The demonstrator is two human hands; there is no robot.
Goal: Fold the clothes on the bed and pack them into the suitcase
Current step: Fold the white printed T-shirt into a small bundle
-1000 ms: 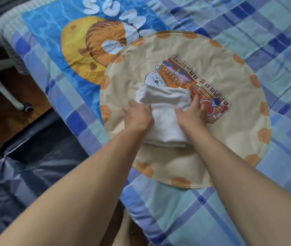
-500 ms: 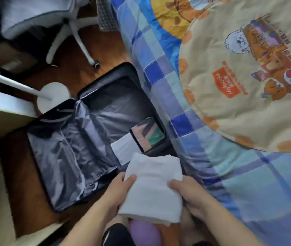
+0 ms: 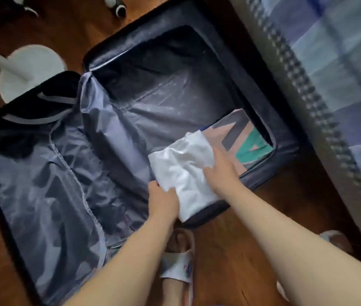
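Suitcase [image 3: 175, 89]: lies open on the wooden floor [image 3: 241, 250], filling the left and middle of the frame; both halves are lined with grey shiny fabric.
White folded garment [image 3: 184, 171]: at the middle of the frame, over the lower corner of the suitcase's right half, its lower end lying across the suitcase rim.
Patterned folded garment [image 3: 245, 142]: already in the right half's lower right corner, just beside the white one, which overlaps its left edge; pink, grey and green shapes show.
Left hand [image 3: 164, 202]: grips the lower left edge of the white garment, thumb on top and fingers curled under.
Right hand [image 3: 221, 166]: rests on the right side of the white garment with fingers bent into the cloth; whether the thumb pinches it, I cannot tell.
Bed [image 3: 340, 74]: right edge of the frame, with a blue checked cover.
Slipper [image 3: 179, 261]: white, on a foot, lower middle.
White stand base [image 3: 31, 71]: upper left, on the floor.
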